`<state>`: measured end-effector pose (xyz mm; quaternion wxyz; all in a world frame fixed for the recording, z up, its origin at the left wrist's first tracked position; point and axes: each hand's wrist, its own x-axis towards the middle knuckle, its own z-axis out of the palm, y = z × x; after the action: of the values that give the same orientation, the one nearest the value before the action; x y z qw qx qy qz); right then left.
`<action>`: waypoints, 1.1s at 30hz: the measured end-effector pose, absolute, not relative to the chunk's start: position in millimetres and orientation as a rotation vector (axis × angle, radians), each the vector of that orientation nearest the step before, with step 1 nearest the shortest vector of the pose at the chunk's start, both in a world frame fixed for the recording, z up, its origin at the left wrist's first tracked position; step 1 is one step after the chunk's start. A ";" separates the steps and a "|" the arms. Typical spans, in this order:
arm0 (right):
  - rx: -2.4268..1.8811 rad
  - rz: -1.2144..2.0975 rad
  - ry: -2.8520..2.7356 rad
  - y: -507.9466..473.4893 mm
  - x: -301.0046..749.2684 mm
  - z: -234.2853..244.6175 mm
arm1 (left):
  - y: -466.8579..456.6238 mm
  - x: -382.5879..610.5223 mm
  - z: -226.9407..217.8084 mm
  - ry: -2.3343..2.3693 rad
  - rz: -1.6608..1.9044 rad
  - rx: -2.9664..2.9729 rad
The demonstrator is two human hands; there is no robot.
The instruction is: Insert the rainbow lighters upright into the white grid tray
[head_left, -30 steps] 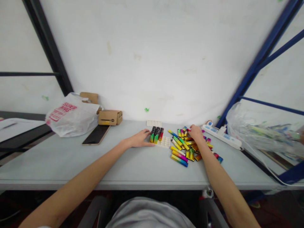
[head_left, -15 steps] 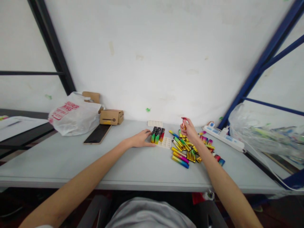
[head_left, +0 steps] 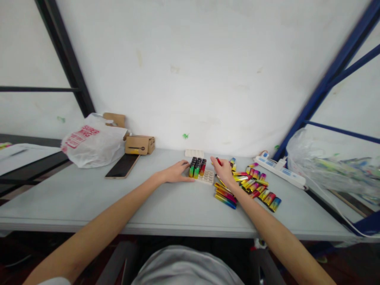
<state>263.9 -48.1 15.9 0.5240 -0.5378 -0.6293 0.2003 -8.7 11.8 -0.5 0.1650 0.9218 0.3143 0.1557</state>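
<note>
Several upright metallic lighters [head_left: 196, 168] with black tops fill the left part of a white slotted tray [head_left: 209, 177]; its right slots are bare. My left hand [head_left: 177, 172] is around the tray's left end, thumb along the front corner and fingers at the far side. Just beyond the tray's right end, my right hand [head_left: 222, 170] is closed on a red-topped lighter [head_left: 219, 161], mostly hidden by the fingers. Under and beside the right forearm lies a loose pile of shiny multicoloured lighters [head_left: 249, 185].
A second white tray [head_left: 194, 153] lies by the wall. Leftward are a phone-like black slab [head_left: 122, 166], a small cardboard box [head_left: 139, 145] and a white plastic bag [head_left: 93, 140]. On the right, a power strip [head_left: 280, 172] with a cable runs along the table edge.
My right hand has moved left and down with the lighter, from above the pile to the tray's right end. My left hand stays in place.
</note>
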 end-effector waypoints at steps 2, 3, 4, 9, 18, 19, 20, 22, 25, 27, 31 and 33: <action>-1.348 0.389 -1.499 -49.1 261.4 16.8 | 11.4 -8.5 0.1 0.907 0.436 2.622; -1.363 0.368 -1.502 -49.8 260.3 17.8 | 11.1 -8.4 0.4 0.909 0.435 2.621; -1.365 0.355 -1.516 -50.6 259.5 19.0 | 10.8 -8.3 0.8 0.909 0.436 2.620; -1.344 0.325 -1.590 -54.5 257.6 23.3 | 10.5 -8.4 0.8 0.910 0.444 2.608; -1.260 0.323 -1.716 -59.4 259.3 21.5 | 14.1 -9.4 -3.8 0.867 0.504 2.606; -1.252 0.328 -1.749 -60.7 259.8 22.1 | 14.4 -9.5 -4.1 0.862 0.509 2.603; -1.246 0.336 -1.784 -62.1 260.2 22.8 | 14.5 -9.6 -4.4 0.859 0.513 2.601; -1.227 0.340 -1.857 -64.2 260.9 24.7 | 14.6 -9.8 -4.6 0.856 0.518 2.601; -1.175 0.253 -1.944 -65.2 262.6 28.7 | 13.8 -9.7 -3.9 0.851 0.524 2.602; -1.152 0.161 -1.978 -65.0 264.6 31.9 | 13.0 -9.5 -2.9 0.853 0.518 2.601; -1.187 0.108 -1.987 -65.9 268.5 36.4 | 12.2 -9.0 -2.1 0.856 0.514 2.597; -1.209 0.169 -2.003 -67.3 269.1 36.8 | 12.6 -9.0 -2.7 0.867 0.503 2.596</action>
<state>269.1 -67.3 36.8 0.3874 -0.4751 -0.7873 0.0665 -9.0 12.6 -2.7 0.1786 0.9178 0.3068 0.1778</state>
